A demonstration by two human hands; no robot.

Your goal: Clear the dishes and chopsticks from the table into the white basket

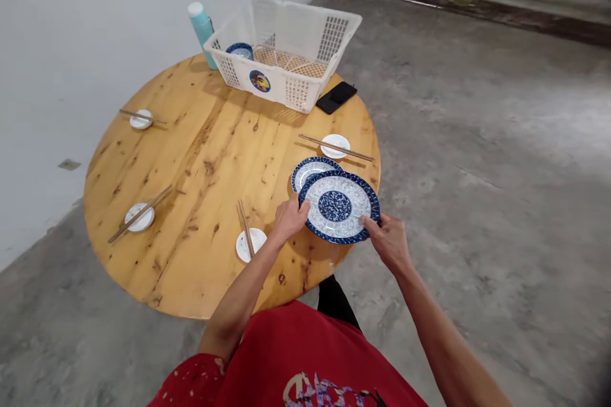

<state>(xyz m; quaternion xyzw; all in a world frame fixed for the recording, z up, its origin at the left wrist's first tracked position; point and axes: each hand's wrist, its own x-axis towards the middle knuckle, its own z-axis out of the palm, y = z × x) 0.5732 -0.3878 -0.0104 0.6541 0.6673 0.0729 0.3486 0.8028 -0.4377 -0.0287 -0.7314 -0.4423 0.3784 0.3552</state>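
I hold a blue-and-white patterned plate [338,206] between both hands, just above the near right part of the round wooden table [210,159]. My left hand [289,219] grips its left rim and my right hand [387,238] grips its near right rim. A second plate of the same pattern [308,172] lies on the table just behind it, partly covered by the held one.
Small white dishes with chopsticks sit at several places [335,145] [250,243] [140,217] [141,119]. A white plastic basket [286,51] holding a blue bowl [239,51] stands at the far edge, with a teal bottle [202,28] and a black phone [336,96] beside it. Concrete floor lies to the right.
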